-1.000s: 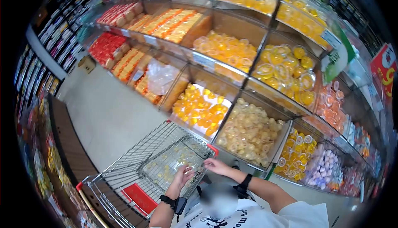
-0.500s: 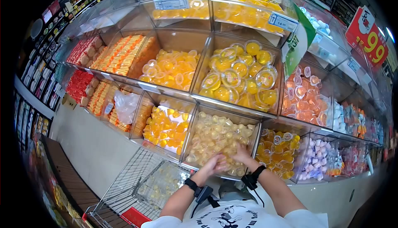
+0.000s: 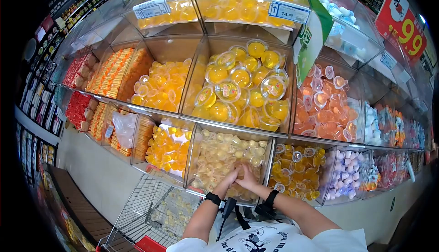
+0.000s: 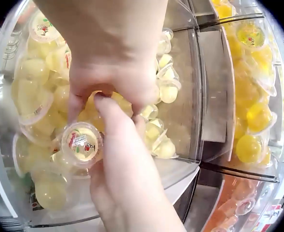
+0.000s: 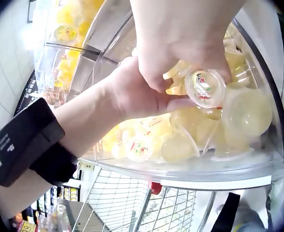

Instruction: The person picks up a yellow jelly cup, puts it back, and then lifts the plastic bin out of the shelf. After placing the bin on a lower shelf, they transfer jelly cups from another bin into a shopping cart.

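Both hands work inside one clear acrylic bin (image 3: 197, 169), which sits at 6 o'clock in the head view, on the lowest shelf row. The bin is filled with small clear plastic pale yellow jelly cups (image 3: 219, 153).

**Left hand** (image 3: 227, 181): it enters the bin from 7 o'clock. Its fingers are bent down into the heap, and yellow cups show in the hollow beneath them. The fingertips are hidden, so it cannot be told whether anything is gripped.

**Right hand** (image 3: 249, 178): it enters from 5 o'clock and touches the left hand over the heap. Its fingers are curled tight and pinch one round clear-plastic labelled cup (image 5: 206, 87), whose printed red-and-green foil lid faces the wrist camera. More pale yellow jelly cups lie just below it against the curved front wall.

**Surroundings**
- A black wrist strap (image 3: 213, 199) sits on each forearm.
- At 12 o'clock of the bin is a compartment of larger clear domed cups with deep yellow filling (image 3: 238, 82).
- At 9 o'clock are small orange-yellow cups (image 3: 167, 149).
- At 7 o'clock stands a silver wire shopping cart (image 3: 137, 206) — pale cups lie in its basket.
- At 1 o'clock hangs a red price sign (image 3: 404, 25).
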